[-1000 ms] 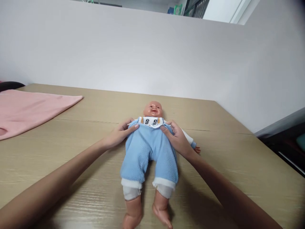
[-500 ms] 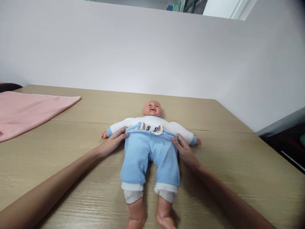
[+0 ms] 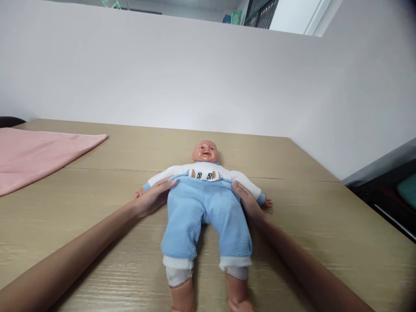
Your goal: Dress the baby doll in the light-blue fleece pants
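Blue fleece trousers (image 3: 207, 203) clothe the doll (image 3: 205, 152), lying face-up on the worktop (image 3: 97, 255). Left hand (image 3: 152, 197) and right hand (image 3: 249, 203) rest against opposite sides of its waist; whether their fingers (image 3: 167, 185) clamp the trousers, I cannot tell.

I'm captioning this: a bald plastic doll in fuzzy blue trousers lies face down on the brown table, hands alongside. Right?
Not face down: the head view shows the bald plastic doll face up on the brown table, left hand and right hand alongside.
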The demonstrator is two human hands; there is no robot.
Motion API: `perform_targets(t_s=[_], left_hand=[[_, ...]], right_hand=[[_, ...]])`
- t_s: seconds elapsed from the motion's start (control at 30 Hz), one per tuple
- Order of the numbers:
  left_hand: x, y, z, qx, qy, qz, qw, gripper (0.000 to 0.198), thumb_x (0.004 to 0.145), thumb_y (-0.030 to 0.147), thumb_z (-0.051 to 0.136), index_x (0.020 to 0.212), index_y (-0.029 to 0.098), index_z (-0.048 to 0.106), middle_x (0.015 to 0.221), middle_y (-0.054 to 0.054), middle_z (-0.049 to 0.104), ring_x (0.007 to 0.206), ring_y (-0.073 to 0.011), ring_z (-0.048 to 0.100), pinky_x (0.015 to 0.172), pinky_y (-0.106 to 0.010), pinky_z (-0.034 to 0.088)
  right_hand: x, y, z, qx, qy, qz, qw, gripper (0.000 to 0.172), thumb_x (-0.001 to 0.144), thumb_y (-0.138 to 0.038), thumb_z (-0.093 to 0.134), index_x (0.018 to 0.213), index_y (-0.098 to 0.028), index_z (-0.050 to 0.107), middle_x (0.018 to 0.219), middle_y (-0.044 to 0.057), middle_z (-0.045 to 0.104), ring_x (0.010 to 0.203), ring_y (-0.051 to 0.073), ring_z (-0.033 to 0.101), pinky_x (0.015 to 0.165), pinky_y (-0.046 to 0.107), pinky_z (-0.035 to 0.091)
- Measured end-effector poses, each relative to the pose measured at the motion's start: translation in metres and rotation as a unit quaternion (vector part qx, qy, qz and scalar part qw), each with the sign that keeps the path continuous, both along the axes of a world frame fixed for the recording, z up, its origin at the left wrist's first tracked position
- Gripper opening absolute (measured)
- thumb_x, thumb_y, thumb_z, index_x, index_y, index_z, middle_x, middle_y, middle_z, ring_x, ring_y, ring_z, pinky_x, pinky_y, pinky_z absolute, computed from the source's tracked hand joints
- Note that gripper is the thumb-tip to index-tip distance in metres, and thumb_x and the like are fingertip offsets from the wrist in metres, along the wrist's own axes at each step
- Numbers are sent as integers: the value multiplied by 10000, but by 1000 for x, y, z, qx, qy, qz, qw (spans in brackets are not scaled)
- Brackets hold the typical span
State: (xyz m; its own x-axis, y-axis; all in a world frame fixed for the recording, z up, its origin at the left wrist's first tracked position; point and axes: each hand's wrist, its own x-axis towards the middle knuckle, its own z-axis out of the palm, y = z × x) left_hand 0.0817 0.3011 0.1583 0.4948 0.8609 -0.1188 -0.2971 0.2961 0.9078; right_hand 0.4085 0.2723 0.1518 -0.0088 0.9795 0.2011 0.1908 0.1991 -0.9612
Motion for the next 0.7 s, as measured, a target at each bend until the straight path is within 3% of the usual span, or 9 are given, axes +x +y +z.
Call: perform_targets(t_s=[0.1, 0.23, 0.4, 0.5, 0.6, 0.7], left_hand=[[5, -3, 3, -2, -7, 77, 997, 316, 943, 549, 780, 1063, 258, 755, 885, -18, 731, 858, -198, 660, 779, -283, 506], [11, -8, 7, 42, 17, 136, 990, 288, 940, 512, 804, 941, 249, 686, 781, 46, 594, 710, -127, 514, 659, -225, 410], [17, -7, 0, 101, 49, 206, 972, 364, 916, 569, 804, 988, 228, 702, 962, 1, 686, 883, -158, 578, 785, -240, 440], [19, -6, -6, 99, 30, 238, 966, 382, 872, 562, 845, 963, 216, 713, 983, -4, 695, 928, -170, 590, 848, -249, 450], [20, -6, -8, 59, -19, 242, 968, 395, 840, 540, 871, 1007, 209, 735, 956, -1, 695, 879, -169, 590, 820, -259, 457], [21, -7, -7, 60, -43, 235, 969, 370, 869, 497, 855, 1060, 201, 743, 1026, -25, 724, 954, -192, 621, 892, -284, 470]], right_hand=[[3, -8, 10, 34, -23, 3, 999, 412, 996, -618, 656, 848, -236, 697, 833, 7, 676, 828, 208, 625, 823, 340, 538], [3, -5, 13, 64, -14, -47, 997, 404, 1014, -623, 613, 913, -247, 723, 898, 23, 712, 858, 214, 628, 836, 343, 520], [3, 10, -3, 58, 9, -78, 995, 447, 924, -696, 659, 939, -250, 666, 875, 33, 720, 864, 243, 682, 822, 382, 564], [2, 4, -5, 67, -3, -120, 991, 403, 930, -615, 690, 1081, -244, 649, 999, 58, 723, 938, 254, 682, 871, 411, 561], [-4, -9, 12, 119, -74, -178, 974, 308, 977, -491, 668, 1159, -248, 619, 1107, 80, 693, 956, 248, 658, 871, 420, 552], [-21, -7, 48, 179, -181, -148, 956, 182, 1030, -403, 596, 1132, -255, 625, 1043, 78, 699, 883, 240, 646, 868, 432, 535]])
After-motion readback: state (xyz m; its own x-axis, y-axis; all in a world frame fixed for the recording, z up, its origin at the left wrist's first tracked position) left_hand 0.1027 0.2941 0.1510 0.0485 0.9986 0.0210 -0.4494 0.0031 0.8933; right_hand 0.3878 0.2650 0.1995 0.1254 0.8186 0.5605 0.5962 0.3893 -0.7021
